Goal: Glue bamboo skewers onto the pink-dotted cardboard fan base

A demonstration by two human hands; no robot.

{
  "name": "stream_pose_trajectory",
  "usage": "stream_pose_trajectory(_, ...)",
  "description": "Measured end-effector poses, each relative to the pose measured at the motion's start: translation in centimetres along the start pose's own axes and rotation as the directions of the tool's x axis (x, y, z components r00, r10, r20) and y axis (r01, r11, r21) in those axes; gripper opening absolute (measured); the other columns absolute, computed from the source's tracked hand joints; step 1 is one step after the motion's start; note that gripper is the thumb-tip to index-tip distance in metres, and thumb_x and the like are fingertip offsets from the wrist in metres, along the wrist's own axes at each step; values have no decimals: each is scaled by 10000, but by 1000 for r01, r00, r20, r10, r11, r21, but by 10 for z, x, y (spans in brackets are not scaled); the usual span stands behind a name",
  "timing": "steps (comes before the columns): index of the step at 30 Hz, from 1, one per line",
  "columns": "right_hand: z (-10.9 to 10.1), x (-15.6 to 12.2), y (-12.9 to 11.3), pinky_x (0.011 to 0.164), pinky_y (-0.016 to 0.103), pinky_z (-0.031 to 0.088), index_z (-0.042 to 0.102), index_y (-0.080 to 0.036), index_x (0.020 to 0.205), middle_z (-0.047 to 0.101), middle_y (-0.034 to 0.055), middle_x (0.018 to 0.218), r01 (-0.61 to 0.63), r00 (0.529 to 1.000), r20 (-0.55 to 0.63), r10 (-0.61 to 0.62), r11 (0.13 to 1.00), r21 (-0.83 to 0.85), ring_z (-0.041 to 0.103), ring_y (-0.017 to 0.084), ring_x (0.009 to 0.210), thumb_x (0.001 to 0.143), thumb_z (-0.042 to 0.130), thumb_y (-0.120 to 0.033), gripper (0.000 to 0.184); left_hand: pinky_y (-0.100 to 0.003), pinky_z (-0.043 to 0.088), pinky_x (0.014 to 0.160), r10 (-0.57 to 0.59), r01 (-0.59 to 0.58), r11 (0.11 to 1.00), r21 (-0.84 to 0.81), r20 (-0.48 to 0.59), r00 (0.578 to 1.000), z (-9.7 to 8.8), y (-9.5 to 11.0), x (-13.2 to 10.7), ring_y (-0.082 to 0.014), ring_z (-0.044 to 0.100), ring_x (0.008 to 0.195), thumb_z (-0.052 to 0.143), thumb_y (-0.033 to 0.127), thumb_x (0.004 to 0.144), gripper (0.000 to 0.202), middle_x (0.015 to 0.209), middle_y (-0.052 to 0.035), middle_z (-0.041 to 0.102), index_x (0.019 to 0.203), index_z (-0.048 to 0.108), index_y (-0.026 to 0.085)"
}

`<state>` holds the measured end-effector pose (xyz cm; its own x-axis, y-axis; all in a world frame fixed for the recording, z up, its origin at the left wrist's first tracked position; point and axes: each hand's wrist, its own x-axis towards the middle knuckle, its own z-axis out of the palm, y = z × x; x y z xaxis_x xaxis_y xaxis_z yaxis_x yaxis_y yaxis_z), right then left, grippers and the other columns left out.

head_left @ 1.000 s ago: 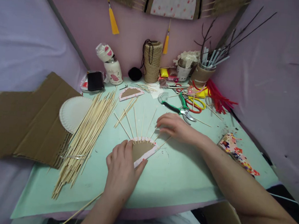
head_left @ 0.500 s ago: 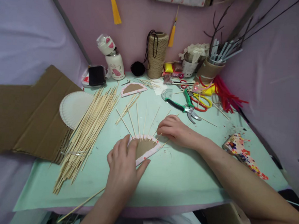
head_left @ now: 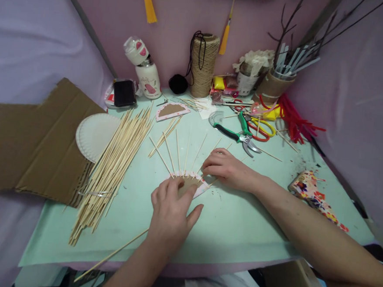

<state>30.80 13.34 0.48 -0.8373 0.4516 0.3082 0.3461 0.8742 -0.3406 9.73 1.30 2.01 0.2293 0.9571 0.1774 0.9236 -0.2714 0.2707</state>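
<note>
A half-circle of brown cardboard [head_left: 187, 185] with a pink-and-white border lies on the table. Several thin wooden sticks [head_left: 161, 157] fan out from its curved edge. My left hand [head_left: 175, 208] rests over the half-circle's left and lower part, fingers spread and pressing on it, hiding much of it. At the fan's right side, my right hand [head_left: 224, 168] has its fingers curled together around one of the thin sticks; the fingertips hide the exact grip. A second bordered half-circle [head_left: 170, 111] lies farther back, without sticks on it.
To the left are a bundle of sticks [head_left: 110, 177], a paper plate [head_left: 95, 137] and corrugated cardboard [head_left: 43, 146]. Behind stand a bottle [head_left: 149, 81] and a twine spool [head_left: 204, 65]. Pruning shears [head_left: 231, 132] and a flower-patterned glue gun [head_left: 315, 193] lie right. One stick [head_left: 111, 255] overhangs the front edge.
My left hand has shifted rightward across the half-circle and covers more of its middle. My right hand stays at the same sticks. The view has tilted slightly.
</note>
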Motion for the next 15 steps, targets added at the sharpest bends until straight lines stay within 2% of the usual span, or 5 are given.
stream_pose_trajectory(15, -1, 3, -2, 1024, 411, 297, 655, -231, 914, 686, 10, 897, 38, 999, -11, -38, 999, -22, 586, 147, 873, 891, 401, -18, 332, -470, 398, 930, -9, 9, 1000, 1, 23, 1000, 2, -1, 1, -302, 463, 1134, 665, 316, 845, 316, 1184, -111, 539, 1159, 673, 280)
